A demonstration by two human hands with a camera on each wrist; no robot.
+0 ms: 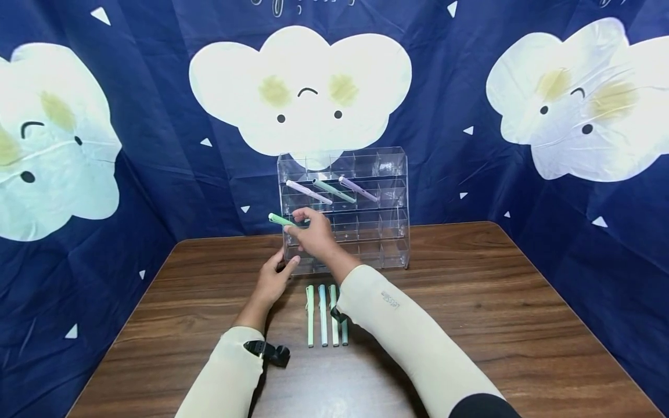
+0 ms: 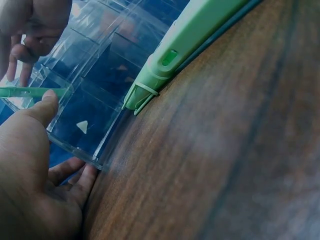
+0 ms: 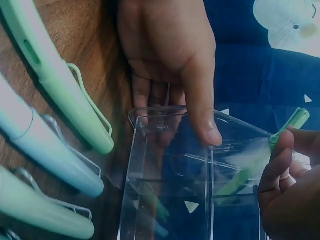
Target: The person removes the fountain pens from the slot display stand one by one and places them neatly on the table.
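A clear tiered pen rack stands on the table. My left hand holds its lower left corner, with the thumb in front and the other fingers around the side. At the left compartment of the second tier from the bottom, my right hand pinches a green pen; its far end reaches into the rack in the right wrist view. One tier higher lie a lilac pen, a grey-green pen and a purple pen, all slanted.
Several pens lie side by side before the rack: a light green pen, a light blue pen, another pale green pen and a teal pen partly behind the right sleeve. A blue cloud-print cloth hangs behind the wooden table.
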